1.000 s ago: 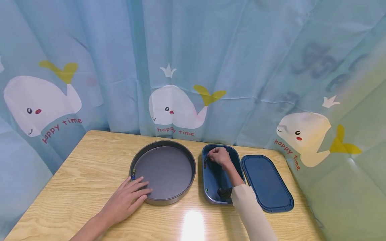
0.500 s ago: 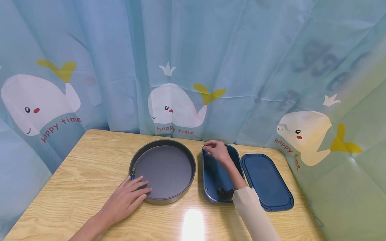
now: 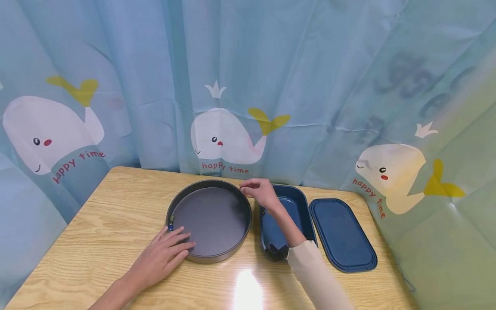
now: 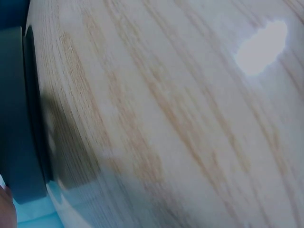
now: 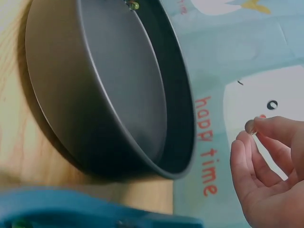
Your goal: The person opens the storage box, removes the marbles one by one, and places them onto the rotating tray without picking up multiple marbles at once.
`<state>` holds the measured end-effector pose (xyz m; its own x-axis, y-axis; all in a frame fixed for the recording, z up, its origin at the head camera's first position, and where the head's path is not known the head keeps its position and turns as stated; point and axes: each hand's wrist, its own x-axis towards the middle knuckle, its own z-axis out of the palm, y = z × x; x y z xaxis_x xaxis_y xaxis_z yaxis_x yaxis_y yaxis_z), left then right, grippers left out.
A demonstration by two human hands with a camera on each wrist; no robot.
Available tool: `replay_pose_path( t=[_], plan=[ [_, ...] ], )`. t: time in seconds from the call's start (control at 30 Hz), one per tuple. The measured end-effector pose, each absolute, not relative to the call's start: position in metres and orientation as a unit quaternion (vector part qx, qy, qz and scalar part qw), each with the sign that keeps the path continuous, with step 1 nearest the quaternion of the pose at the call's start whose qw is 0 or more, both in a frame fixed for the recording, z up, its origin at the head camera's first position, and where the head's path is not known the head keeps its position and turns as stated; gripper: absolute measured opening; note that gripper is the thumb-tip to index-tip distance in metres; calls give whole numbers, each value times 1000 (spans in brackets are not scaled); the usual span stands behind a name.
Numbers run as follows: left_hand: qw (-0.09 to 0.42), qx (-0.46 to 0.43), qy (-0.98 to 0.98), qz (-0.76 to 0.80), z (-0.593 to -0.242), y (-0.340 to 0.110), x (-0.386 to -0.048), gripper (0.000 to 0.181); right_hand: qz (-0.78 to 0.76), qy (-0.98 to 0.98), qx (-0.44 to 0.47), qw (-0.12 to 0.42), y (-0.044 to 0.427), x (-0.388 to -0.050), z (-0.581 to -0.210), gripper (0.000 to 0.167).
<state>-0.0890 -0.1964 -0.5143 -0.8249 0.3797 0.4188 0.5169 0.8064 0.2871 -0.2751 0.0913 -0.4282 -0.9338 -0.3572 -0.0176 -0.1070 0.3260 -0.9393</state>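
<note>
In the right wrist view my right hand point(image 5: 273, 166) pinches a small round marble point(image 5: 250, 126) between thumb and fingertips. The head view places that hand point(image 3: 261, 192) above the gap between the round grey pan point(image 3: 211, 221) and the blue box point(image 3: 288, 215), at the pan's upper right rim. My left hand point(image 3: 164, 256) rests on the pan's lower left rim, fingers spread and reaching inside. Beside its fingertips, a few green and blue marbles point(image 3: 171, 223) lie against the pan's inner left wall. Small dark marbles point(image 3: 262, 211) sit along the box's left side.
A blue lid point(image 3: 344, 234) lies flat on the wooden table point(image 3: 97, 224), right of the box. Behind the table hangs a blue curtain point(image 3: 240, 51) printed with whales. A dark shape point(image 3: 277, 253) shows at the box's near end, partly beside the sleeve.
My right hand has come up out of the blue box and moved left to the pan's rim, a marble in its fingers. My left hand has stayed in place.
</note>
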Motion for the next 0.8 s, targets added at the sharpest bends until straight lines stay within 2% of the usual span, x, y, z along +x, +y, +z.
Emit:
replay_pose_path(
  t=[0.8],
  plan=[
    [174,-242,-933,-202,-514,-197,-90,23,-511,825,-173,171,43,-259,-454,16]
  ],
)
